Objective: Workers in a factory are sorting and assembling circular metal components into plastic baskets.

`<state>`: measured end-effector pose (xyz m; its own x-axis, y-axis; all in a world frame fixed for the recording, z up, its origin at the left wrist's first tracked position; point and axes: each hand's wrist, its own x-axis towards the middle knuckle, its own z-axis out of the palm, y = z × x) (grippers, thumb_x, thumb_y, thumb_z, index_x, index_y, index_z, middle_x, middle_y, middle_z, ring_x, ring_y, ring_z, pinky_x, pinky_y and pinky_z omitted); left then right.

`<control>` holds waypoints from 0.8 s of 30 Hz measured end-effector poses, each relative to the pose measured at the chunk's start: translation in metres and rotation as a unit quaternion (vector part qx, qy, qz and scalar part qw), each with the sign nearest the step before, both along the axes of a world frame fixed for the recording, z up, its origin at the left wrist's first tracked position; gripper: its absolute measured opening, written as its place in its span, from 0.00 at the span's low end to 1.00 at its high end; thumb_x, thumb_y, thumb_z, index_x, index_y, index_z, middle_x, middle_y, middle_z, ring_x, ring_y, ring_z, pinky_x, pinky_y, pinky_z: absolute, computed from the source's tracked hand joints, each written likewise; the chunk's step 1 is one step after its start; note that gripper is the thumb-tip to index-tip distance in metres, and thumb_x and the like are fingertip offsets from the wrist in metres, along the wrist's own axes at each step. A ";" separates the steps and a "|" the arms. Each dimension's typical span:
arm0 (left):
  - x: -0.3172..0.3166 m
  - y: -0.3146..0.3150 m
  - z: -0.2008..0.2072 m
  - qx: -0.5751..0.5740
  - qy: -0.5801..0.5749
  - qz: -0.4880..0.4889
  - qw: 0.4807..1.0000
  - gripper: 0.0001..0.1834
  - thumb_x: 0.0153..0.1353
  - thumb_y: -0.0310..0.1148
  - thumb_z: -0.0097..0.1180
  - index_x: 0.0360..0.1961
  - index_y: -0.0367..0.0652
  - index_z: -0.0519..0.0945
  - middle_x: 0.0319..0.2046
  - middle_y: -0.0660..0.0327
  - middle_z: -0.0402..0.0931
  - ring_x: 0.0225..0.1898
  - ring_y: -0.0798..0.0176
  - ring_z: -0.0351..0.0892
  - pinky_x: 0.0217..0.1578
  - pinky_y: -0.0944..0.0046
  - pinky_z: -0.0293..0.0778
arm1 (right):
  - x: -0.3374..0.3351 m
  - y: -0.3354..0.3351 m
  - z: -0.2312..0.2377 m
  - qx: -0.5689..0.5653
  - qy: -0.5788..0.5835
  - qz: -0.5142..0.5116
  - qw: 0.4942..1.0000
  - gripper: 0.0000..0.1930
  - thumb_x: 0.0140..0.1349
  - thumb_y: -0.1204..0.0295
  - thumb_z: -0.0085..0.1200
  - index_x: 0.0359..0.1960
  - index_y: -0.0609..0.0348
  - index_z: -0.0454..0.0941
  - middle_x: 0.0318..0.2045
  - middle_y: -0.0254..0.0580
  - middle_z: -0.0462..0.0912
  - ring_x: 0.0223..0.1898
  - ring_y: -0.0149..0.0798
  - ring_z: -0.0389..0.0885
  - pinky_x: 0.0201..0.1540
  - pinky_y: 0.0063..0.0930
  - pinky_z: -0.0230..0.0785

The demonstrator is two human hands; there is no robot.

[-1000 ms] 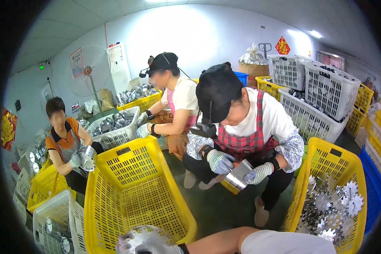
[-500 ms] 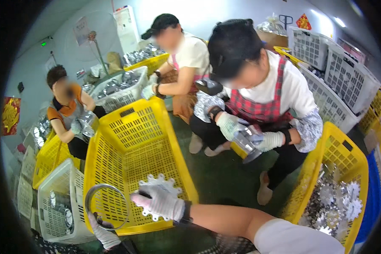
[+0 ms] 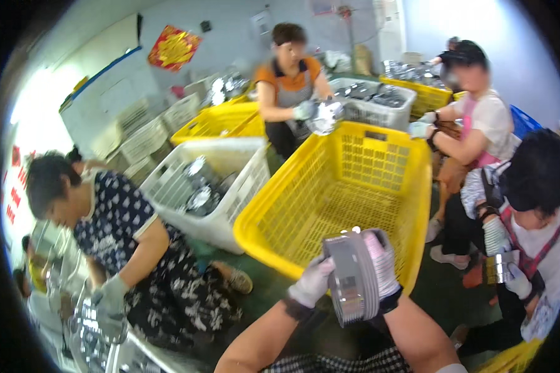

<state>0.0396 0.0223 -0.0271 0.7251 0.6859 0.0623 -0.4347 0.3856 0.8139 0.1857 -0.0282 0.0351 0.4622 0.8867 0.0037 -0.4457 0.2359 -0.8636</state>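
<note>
In front of my lap, both hands hold a short, round stack of shiny silver metal rings (image 3: 353, 280) on edge. A wide band faces left, with several thin ridges or rings along the right side. My left hand (image 3: 312, 281), in a white glove, grips the stack's left side with closed fingers. From the right, my right hand (image 3: 379, 264), gloved too, presses round the other side, and some of its fingers are hidden. Whether a toothed disc is within the stack I cannot tell. Just beyond my hands stands a large yellow slotted crate (image 3: 261, 233).
A white crate (image 3: 252, 152) with shiny metal parts stands left of the yellow one. Co-workers sit around: one in a patterned dark top (image 3: 118, 211) close on the left, one in orange (image 3: 289, 81) beyond the crate, and one in a red checked apron (image 3: 550, 245) close on the right.
My view has turned left. The single ring from my left hand and the toothed disc from my right are no longer seen apart; both hands have come together on a stack of rings.
</note>
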 end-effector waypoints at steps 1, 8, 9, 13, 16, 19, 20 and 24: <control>-0.008 0.003 -0.016 -0.014 -0.050 -0.010 0.999 0.25 0.66 0.45 0.54 0.56 0.36 0.73 0.48 0.63 0.77 0.48 0.67 0.76 0.52 0.63 0.73 | -0.006 -0.004 0.001 0.006 0.001 0.015 1.000 0.10 0.64 0.63 0.55 0.32 0.57 0.74 0.19 0.27 0.70 0.23 0.25 0.68 0.39 0.23 0.68; -0.037 0.004 -0.025 -0.110 -0.077 0.022 0.991 0.25 0.63 0.41 0.58 0.57 0.39 0.71 0.48 0.59 0.77 0.47 0.63 0.78 0.50 0.61 0.77 | -0.028 -0.012 0.006 0.060 -0.029 0.120 0.991 0.11 0.67 0.62 0.53 0.36 0.58 0.74 0.19 0.29 0.69 0.24 0.27 0.69 0.45 0.23 0.68; -0.031 0.000 -0.021 -0.116 -0.054 0.058 0.990 0.24 0.64 0.42 0.58 0.56 0.38 0.73 0.47 0.60 0.78 0.45 0.65 0.79 0.48 0.62 0.77 | -0.024 -0.012 0.003 0.061 -0.038 0.132 0.989 0.12 0.67 0.62 0.53 0.37 0.58 0.74 0.21 0.30 0.71 0.25 0.27 0.70 0.44 0.22 0.68; -0.005 -0.008 0.010 -0.046 0.035 0.136 0.989 0.23 0.65 0.47 0.56 0.50 0.37 0.77 0.45 0.63 0.79 0.41 0.67 0.79 0.45 0.64 0.77 | -0.008 -0.013 0.011 0.062 0.047 0.151 0.985 0.14 0.68 0.63 0.52 0.47 0.60 0.74 0.43 0.38 0.79 0.44 0.31 0.77 0.51 0.26 0.70; -0.022 -0.009 0.021 0.105 0.151 0.257 0.949 0.17 0.67 0.47 0.50 0.47 0.46 0.76 0.34 0.68 0.72 0.33 0.72 0.69 0.34 0.67 0.71 | -0.002 -0.002 0.002 0.194 0.028 0.185 0.963 0.24 0.68 0.57 0.50 0.57 0.62 0.68 0.52 0.43 0.76 0.53 0.35 0.75 0.57 0.31 0.68; -0.054 0.004 0.034 0.001 0.189 0.318 0.929 0.13 0.67 0.44 0.52 0.42 0.47 0.75 0.32 0.69 0.68 0.30 0.74 0.66 0.31 0.69 0.70 | -0.029 0.015 0.004 0.255 0.114 0.280 0.919 0.34 0.60 0.61 0.59 0.64 0.62 0.60 0.58 0.47 0.71 0.58 0.39 0.71 0.61 0.34 0.66; -0.058 0.022 0.018 -0.018 0.214 0.274 0.937 0.14 0.62 0.46 0.53 0.40 0.48 0.77 0.29 0.63 0.74 0.30 0.61 0.70 0.30 0.60 0.69 | -0.030 0.010 0.007 0.250 0.174 0.303 0.903 0.39 0.55 0.64 0.64 0.65 0.62 0.57 0.59 0.48 0.69 0.59 0.41 0.70 0.62 0.35 0.65; -0.041 0.006 0.043 0.055 0.242 0.282 0.927 0.23 0.68 0.44 0.47 0.58 0.41 0.70 0.42 0.55 0.77 0.34 0.58 0.78 0.32 0.63 0.76 | -0.013 -0.041 0.014 0.081 -0.407 -0.011 0.910 0.42 0.53 0.67 0.64 0.67 0.63 0.54 0.58 0.57 0.67 0.57 0.52 0.71 0.63 0.42 0.63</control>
